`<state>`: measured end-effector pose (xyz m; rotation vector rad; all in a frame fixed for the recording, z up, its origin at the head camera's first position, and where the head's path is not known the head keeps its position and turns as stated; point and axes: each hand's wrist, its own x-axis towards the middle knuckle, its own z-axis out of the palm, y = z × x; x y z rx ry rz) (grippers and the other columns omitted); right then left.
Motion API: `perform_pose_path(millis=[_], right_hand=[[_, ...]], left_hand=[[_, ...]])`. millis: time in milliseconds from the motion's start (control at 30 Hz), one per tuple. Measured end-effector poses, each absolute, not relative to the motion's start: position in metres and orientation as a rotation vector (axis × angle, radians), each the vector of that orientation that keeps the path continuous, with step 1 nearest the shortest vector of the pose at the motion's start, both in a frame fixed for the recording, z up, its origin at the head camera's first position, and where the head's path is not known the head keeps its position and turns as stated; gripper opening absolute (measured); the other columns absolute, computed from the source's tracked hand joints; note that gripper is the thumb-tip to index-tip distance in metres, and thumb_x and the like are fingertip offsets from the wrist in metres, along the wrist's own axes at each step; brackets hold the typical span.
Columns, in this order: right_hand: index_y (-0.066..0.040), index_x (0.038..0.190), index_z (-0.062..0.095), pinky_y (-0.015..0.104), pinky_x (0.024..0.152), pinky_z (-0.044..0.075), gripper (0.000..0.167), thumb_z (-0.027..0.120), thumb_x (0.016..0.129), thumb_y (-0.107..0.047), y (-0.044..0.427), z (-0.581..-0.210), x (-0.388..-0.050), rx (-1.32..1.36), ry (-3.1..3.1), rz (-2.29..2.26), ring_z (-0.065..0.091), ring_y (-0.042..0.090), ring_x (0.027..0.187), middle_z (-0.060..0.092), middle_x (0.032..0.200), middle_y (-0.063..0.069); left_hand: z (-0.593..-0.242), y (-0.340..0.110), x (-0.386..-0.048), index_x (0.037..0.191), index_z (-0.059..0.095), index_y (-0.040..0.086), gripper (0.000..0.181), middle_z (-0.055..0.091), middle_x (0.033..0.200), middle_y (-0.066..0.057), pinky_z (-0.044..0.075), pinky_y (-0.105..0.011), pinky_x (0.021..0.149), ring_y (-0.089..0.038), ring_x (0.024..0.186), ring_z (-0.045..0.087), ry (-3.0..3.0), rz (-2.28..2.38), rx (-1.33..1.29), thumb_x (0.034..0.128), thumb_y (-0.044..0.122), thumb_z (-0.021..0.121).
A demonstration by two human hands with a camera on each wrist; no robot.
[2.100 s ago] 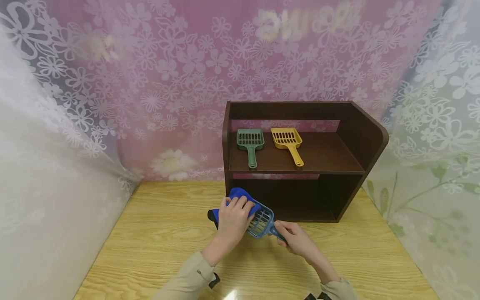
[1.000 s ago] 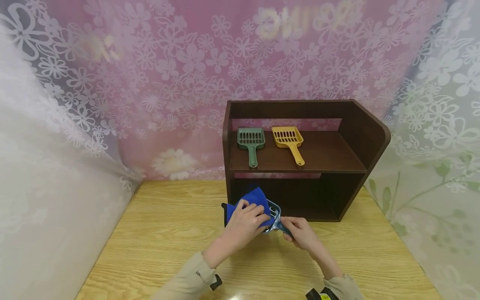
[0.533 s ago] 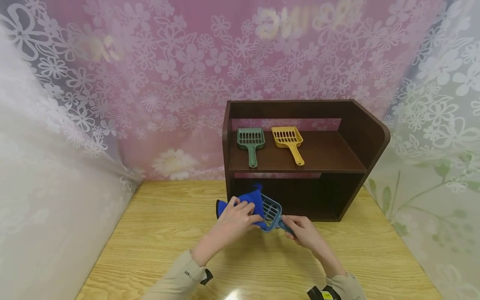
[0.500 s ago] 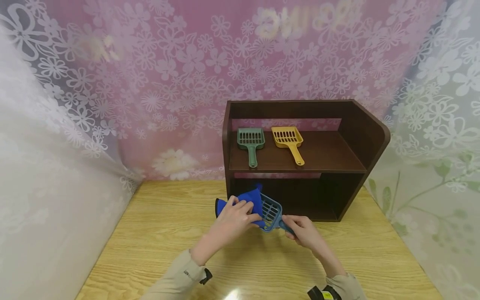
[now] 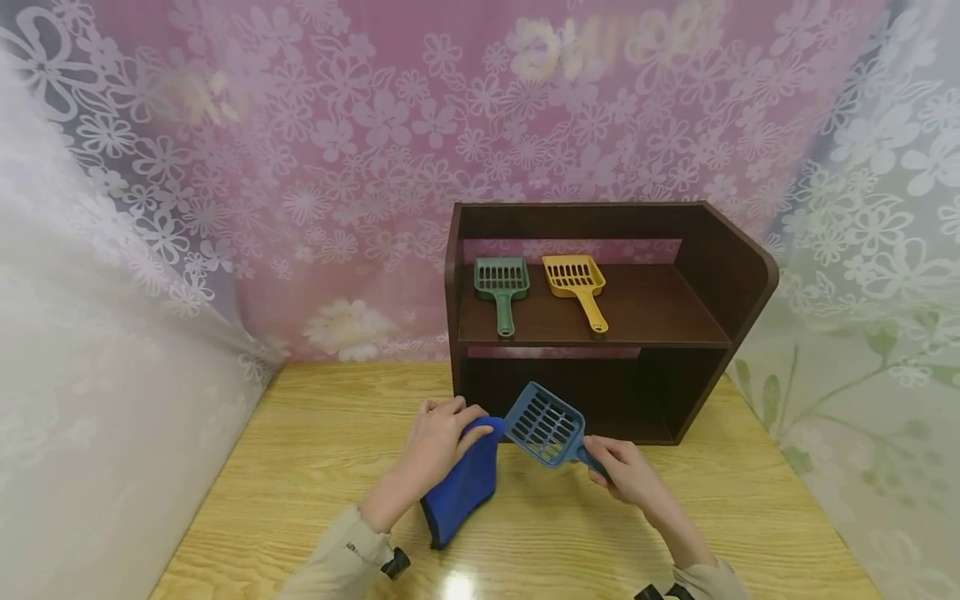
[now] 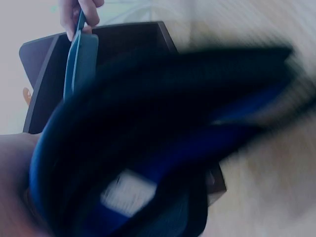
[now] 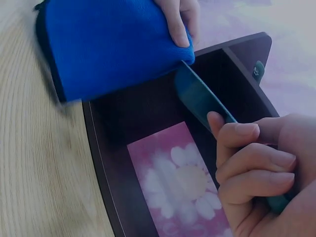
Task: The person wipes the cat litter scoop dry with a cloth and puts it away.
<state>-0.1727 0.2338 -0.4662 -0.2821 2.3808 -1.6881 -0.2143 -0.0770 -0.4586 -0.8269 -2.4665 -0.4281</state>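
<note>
My right hand (image 5: 626,475) grips the handle of a blue slotted litter scoop (image 5: 546,423), held tilted above the table before the shelf. In the right wrist view, its curled fingers wrap the handle and the scoop (image 7: 195,94) shows edge-on. My left hand (image 5: 433,442) pinches a blue cloth (image 5: 465,492) with black edging, which hangs down to the left of the scoop. The cloth's pinched end meets the scoop's left rim. A dark, blurred cloth (image 6: 148,94) fills much of the left wrist view, with a white label (image 6: 128,191) on it.
Behind the hands stands a dark brown two-tier shelf (image 5: 600,344). On its upper board lie a green litter scoop (image 5: 504,296) and a yellow litter scoop (image 5: 577,292). The wooden table (image 5: 337,425) extends around it, with flowered curtains (image 5: 337,167) at the back and sides.
Earlier, my left hand held the bunched cloth over the scoop's head. Now it has moved left, the cloth hangs down, and the slots show. The scoop has shifted slightly to the right.
</note>
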Motion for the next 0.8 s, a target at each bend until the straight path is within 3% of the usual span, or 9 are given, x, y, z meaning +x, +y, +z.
perform_pose_path(millis=[200,400,567,800], right_hand=[[0.004,0.104,0.06,0.018,0.041,0.025,0.039,0.043,0.111,-0.031,0.227,-0.465,-0.172,-0.247,2.385,-1.751,0.024,0.005,0.042,0.042,0.061,0.0],[0.003,0.099,0.06,0.018,0.04,0.025,0.038,0.044,0.111,-0.029,0.221,-0.467,-0.172,-0.206,2.41,-1.788,0.025,0.005,0.04,0.042,0.06,0.001],[0.004,0.104,0.06,0.019,0.041,0.025,0.038,0.044,0.111,-0.029,0.219,-0.467,-0.171,-0.232,2.408,-1.783,0.025,0.006,0.042,0.043,0.061,0.002],[0.006,0.107,0.061,0.017,0.041,0.026,0.038,0.042,0.111,-0.027,0.21,-0.47,-0.172,-0.347,2.384,-1.738,0.027,0.004,0.043,0.043,0.062,0.001]], left_hand=[[-0.461,-0.072,-0.21,0.109,0.073,0.015,0.028,0.075,0.098,-0.001,0.042,-0.039,0.077,-0.017,0.088,0.069,-2.606,-0.803,-0.626,0.1032,0.038,0.059],[-0.464,-0.071,-0.211,0.11,0.074,0.009,0.03,0.075,0.094,-0.005,0.05,-0.029,0.065,-0.017,0.077,0.068,-2.635,-1.119,-0.507,0.1047,0.033,0.057],[-0.464,-0.07,-0.211,0.112,0.075,0.009,0.032,0.075,0.095,-0.005,0.048,-0.028,0.066,-0.015,0.078,0.066,-2.645,-1.2,-0.476,0.1046,0.035,0.056],[-0.465,-0.066,-0.214,0.106,0.076,0.01,0.025,0.061,0.071,0.003,0.041,-0.023,0.057,-0.007,0.062,0.052,-2.653,-1.356,-0.509,0.1039,0.027,0.057]])
